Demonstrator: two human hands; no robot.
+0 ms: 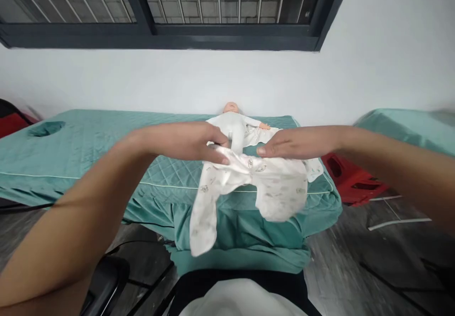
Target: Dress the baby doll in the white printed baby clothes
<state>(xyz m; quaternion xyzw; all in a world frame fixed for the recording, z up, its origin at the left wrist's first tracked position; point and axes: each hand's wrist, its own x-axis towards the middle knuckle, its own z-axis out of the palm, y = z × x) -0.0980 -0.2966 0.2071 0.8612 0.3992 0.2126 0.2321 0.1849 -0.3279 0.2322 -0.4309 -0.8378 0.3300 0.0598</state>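
Note:
A pair of white baby pants [245, 171] with a small print hangs in front of me at the edge of the bed, its two legs dangling. My left hand [204, 143] pinches the waist end on the left between thumb and fingers. On the right, my right hand [293, 143] grips the same edge, its thumb in view and the other fingers mostly hidden. Just beyond the hands a baby doll [231, 107] lies on its back in white clothing [229, 122], head toward the wall. Beside it, partly behind my right hand, lies another white printed cloth [314, 169].
The doll rests on a bed with a green quilted cover [170, 174] and a face hole [46, 129] at the left. Behind are a white wall and a barred window [220, 36]. A red chair [350, 181] stands at the right, a black chair [108, 278] at lower left.

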